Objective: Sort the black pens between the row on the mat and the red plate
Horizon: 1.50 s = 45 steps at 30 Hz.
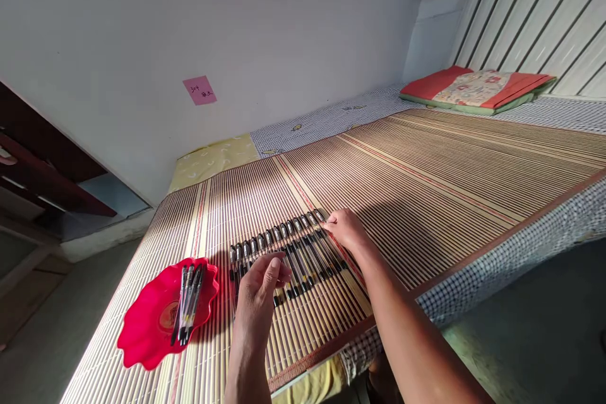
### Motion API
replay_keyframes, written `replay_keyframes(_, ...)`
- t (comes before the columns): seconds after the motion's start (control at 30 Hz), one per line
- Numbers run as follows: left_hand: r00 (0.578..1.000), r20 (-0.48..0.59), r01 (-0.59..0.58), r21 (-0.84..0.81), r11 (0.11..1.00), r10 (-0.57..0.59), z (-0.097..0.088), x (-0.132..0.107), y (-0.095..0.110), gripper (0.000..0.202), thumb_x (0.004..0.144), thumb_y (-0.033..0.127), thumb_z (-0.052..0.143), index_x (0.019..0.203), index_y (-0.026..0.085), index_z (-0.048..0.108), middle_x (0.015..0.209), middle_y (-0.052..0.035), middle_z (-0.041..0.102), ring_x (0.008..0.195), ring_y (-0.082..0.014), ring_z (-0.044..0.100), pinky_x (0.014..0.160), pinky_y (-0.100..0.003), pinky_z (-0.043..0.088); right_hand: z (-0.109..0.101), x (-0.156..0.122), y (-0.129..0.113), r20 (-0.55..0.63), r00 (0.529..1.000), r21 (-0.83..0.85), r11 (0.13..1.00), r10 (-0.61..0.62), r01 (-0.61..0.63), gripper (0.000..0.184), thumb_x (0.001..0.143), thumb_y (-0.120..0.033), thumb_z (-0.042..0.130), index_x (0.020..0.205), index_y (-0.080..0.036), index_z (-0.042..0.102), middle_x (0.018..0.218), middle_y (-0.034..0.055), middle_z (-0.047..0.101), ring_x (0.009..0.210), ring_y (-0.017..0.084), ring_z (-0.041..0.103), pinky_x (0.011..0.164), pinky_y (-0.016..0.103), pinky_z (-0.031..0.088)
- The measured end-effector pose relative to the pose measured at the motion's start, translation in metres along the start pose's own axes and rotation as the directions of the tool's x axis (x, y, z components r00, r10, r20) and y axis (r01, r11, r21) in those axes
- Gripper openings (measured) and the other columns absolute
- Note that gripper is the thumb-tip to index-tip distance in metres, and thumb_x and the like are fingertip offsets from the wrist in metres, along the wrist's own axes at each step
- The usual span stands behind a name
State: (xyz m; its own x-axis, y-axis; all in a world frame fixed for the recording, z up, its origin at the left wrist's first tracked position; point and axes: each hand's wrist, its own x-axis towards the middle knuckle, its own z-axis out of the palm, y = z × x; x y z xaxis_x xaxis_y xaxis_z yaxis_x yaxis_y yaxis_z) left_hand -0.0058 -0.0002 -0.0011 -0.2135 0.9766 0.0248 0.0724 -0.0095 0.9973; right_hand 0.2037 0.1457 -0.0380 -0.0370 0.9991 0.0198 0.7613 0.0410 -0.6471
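Observation:
A row of several black pens (284, 249) lies side by side on a striped bamboo mat (426, 177). My right hand (344, 229) rests at the right end of the row, fingers curled and touching the last pen. My left hand (261, 284) hovers over the near ends of the pens in the middle of the row, fingers bent together; whether it grips a pen I cannot make out. A red scalloped plate (142, 328) to the left holds three more pens (187, 302).
The mat covers a bed with a checked sheet (521, 246). A folded red and patterned pillow (478, 87) lies at the far end. A white wall with a pink note (199, 89) runs along the far side. Dark wooden furniture (42, 170) stands at left.

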Motion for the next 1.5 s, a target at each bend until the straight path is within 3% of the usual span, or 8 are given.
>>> replay_keyframes(0.23,1.0,0.006,0.004,0.009,1.0,-0.004,0.001,-0.001,0.001,0.056,0.084,0.067,0.073,0.105,0.016,0.077,0.081,-0.0054,0.074,0.074,-0.0188,0.065,0.072,-0.032,0.053,-0.004,-0.002,-0.003,0.015,0.999,-0.052,0.998,0.041,-0.041,0.025,0.093,-0.021,0.073,0.068,-0.015,0.073,0.077,0.0075,0.075,0.065,0.014,0.062,0.057,0.027,0.032)
replay_keyframes(0.37,1.0,0.003,0.01,0.02,1.0,-0.01,0.0,-0.001,0.001,0.056,0.084,0.067,0.073,0.107,0.016,0.077,0.082,-0.0061,0.075,0.077,-0.02,0.067,0.073,-0.032,0.055,-0.016,-0.012,0.004,0.045,0.997,-0.08,0.995,0.064,-0.06,0.015,0.092,-0.014,0.072,0.077,-0.013,0.075,0.081,0.0082,0.076,0.07,0.015,0.064,0.059,0.026,0.034)
replay_keyframes(0.53,1.0,0.003,0.001,0.044,0.999,-0.001,-0.002,0.001,-0.003,0.054,0.085,0.066,0.072,0.106,0.016,0.077,0.082,-0.0066,0.075,0.075,-0.0208,0.068,0.071,-0.033,0.056,-0.03,-0.028,0.008,0.094,0.992,-0.101,0.993,0.079,-0.069,0.006,0.087,-0.016,0.079,0.082,-0.014,0.077,0.086,0.0076,0.078,0.075,0.016,0.067,0.062,0.026,0.037)
replay_keyframes(0.87,1.0,0.017,-0.021,0.071,0.997,0.02,-0.004,0.001,-0.008,0.05,0.09,0.062,0.07,0.108,0.016,0.077,0.085,-0.0067,0.075,0.076,-0.0204,0.068,0.072,-0.032,0.056,-0.027,-0.03,-0.001,0.111,0.992,-0.131,0.99,0.066,-0.051,0.017,0.085,-0.004,0.069,0.075,-0.016,0.074,0.085,0.0084,0.078,0.076,0.017,0.067,0.061,0.027,0.033)
replay_keyframes(1.13,1.0,0.009,0.003,0.079,0.997,-0.004,-0.004,0.002,-0.007,0.051,0.09,0.063,0.07,0.109,0.016,0.077,0.084,-0.0063,0.076,0.078,-0.02,0.068,0.074,-0.032,0.055,-0.024,-0.031,-0.003,0.077,0.996,-0.063,0.998,0.035,-0.03,0.011,0.088,-0.021,0.079,0.079,-0.017,0.074,0.087,0.0051,0.078,0.077,0.016,0.068,0.063,0.026,0.038)
replay_keyframes(1.5,1.0,0.0,0.017,0.086,0.996,-0.017,-0.001,0.001,0.002,0.056,0.083,0.066,0.073,0.105,0.015,0.077,0.081,-0.0074,0.076,0.075,-0.0211,0.069,0.072,-0.033,0.056,-0.023,-0.031,-0.001,0.12,0.992,0.003,1.0,0.025,-0.026,0.014,0.085,-0.009,0.077,0.073,-0.016,0.075,0.086,0.0053,0.081,0.079,0.015,0.073,0.062,0.024,0.042)
